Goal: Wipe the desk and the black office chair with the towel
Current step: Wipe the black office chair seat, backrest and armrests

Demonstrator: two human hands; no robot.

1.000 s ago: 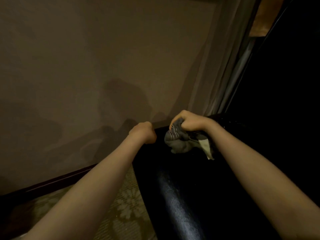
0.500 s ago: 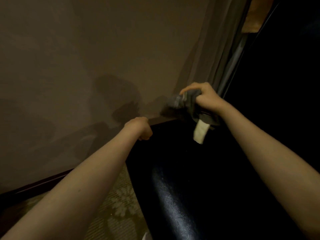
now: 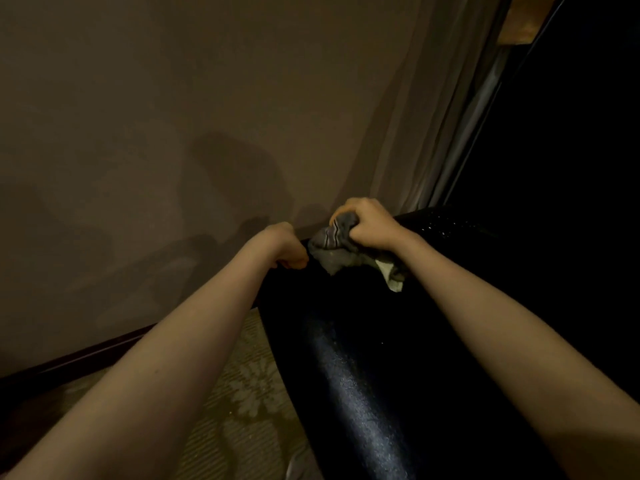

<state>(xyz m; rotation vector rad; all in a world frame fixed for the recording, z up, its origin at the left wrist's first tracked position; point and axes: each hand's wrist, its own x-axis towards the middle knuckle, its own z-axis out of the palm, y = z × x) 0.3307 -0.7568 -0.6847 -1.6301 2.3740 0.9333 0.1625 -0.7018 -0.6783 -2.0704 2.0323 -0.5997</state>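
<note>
Black, faintly glossy upholstery fills the lower right of the head view: the black office chair, seen from above and behind its padded back, with a strip of light shining along the padding. The right hand is clenched round a bunched grey towel and presses it onto the chair's top edge. Thin dark stripes show on the cloth just beside the knuckles, and a pale tag or corner hangs from the bundle below the wrist. The left hand is at the top left corner of the chair, close beside the towel. Its fingers are curled over the chair's edge and clasp it. Both forearms are bare and reach forward. A plain beige wall stands behind, with a sheer curtain hanging to its right. A dark baseboard meets a flower-patterned carpet left of the chair.
</note>
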